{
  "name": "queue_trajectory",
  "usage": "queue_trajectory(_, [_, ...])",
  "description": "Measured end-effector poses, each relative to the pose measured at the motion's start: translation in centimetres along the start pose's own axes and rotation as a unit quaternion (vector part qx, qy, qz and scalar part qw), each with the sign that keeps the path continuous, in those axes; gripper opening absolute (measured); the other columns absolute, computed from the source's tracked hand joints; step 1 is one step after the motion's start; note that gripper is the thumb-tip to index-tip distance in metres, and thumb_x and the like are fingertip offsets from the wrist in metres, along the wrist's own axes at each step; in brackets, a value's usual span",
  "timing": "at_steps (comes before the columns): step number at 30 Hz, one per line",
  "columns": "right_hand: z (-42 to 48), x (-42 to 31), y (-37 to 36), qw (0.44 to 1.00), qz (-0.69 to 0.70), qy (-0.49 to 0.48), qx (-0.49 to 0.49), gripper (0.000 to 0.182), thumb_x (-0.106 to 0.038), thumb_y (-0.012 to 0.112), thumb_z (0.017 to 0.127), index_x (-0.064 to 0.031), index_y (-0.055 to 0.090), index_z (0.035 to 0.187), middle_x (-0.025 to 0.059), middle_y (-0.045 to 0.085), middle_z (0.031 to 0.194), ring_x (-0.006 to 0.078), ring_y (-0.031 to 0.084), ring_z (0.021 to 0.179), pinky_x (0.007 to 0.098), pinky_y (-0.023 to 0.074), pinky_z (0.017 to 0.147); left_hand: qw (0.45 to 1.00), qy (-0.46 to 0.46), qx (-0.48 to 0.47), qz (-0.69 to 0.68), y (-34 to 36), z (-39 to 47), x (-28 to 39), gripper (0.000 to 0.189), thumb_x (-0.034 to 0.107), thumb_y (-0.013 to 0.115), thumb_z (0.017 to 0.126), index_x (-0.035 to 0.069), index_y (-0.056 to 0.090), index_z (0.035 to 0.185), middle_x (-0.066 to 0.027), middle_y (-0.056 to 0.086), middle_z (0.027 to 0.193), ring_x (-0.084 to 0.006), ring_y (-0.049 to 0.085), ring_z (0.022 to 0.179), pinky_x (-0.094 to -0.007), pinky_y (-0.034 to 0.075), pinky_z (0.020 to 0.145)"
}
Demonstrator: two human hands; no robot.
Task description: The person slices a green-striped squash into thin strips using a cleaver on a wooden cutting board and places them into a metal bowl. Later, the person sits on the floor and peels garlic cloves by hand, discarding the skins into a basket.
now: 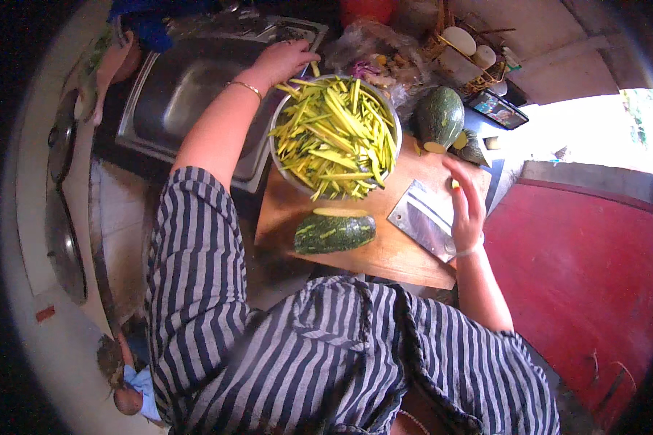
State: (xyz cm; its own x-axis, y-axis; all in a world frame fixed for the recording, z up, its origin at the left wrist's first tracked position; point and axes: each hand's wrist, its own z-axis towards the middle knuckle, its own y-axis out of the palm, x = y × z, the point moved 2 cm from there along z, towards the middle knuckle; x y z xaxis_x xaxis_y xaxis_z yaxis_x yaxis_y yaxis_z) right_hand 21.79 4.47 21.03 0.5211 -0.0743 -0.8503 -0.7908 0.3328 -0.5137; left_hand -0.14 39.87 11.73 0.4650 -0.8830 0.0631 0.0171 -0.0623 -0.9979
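A metal bowl (397,130) heaped with yellow-green squash strips (337,136) rests on a wooden cutting board (283,201). My left hand (283,60) is at the bowl's far left rim, beside the sink. One strip shows just below its fingertips; whether they pinch it is unclear. Over the board's right side, my right hand (468,206) has thumb and fingers apart, a small yellow bit visible between them. A cleaver (422,220) lies flat beside that hand, its handle hidden. Nearer me sits a cut piece of green squash (334,234).
A steel sink (196,103) lies left. Behind the board are a large cut squash (437,117), a smaller squash piece (473,148), plastic bags (381,54), a wicker basket (470,65) and a propped phone (498,109). Pot lids (65,244) stand far left; a person (133,394) is low left.
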Motion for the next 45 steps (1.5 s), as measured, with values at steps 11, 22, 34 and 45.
queue_trajectory(11, [-6.7,1.3,-1.1,0.997,0.003,0.076,0.029,0.028,-0.012,0.043,0.09,0.0025,0.053,0.111,0.0138,0.058,0.11,0.0232,0.051,0.109,0.0339,0.0348,0.095,0.994,-0.006,-0.048,-0.1,2.9,2.6,-3.4,0.016,0.014,0.055,0.078,0.005,0.053,0.091,-0.0128,0.055,0.095,-0.0343,0.053,0.09,-0.0406,0.046,0.074])
queue_trajectory(22, [-6.6,-1.0,-0.3,0.999,0.03,0.036,-0.015,0.029,0.003,0.043,0.082,0.0001,0.054,0.108,0.0126,0.057,0.11,0.0249,0.051,0.107,0.0336,0.0357,0.094,0.962,0.107,0.177,-0.18,-11.0,-4.8,10.2,0.015,0.012,0.058,0.074,0.009,0.061,0.088,-0.006,0.059,0.083,-0.0248,0.057,0.081,-0.0337,0.046,0.071])
queue_trajectory(34, [-12.7,2.0,-5.8,0.999,-0.004,0.039,0.038,0.029,0.008,0.044,0.079,-0.001,0.058,0.102,0.01,0.06,0.101,0.0169,0.057,0.093,0.0247,0.0429,0.079,0.981,0.151,-0.114,0.046,-7.7,2.3,16.4,0.021,0.01,0.053,0.071,0.011,0.065,0.088,-0.0068,0.063,0.092,-0.0258,0.059,0.09,-0.0366,0.048,0.077])
queue_trajectory(45, [-21.8,13.5,-3.1,0.944,-0.304,0.043,-0.123,0.068,-0.014,0.064,0.069,-0.0165,0.035,0.13,0.0135,0.053,0.105,0.0325,0.051,0.097,0.0423,0.0394,0.085,0.976,-0.041,-0.005,-0.215,-13.4,-14.4,19.1,0.024,0.018,0.056,0.083,0.003,0.061,0.102,-0.011,0.06,0.099,-0.0237,0.058,0.094,-0.0295,0.045,0.083])
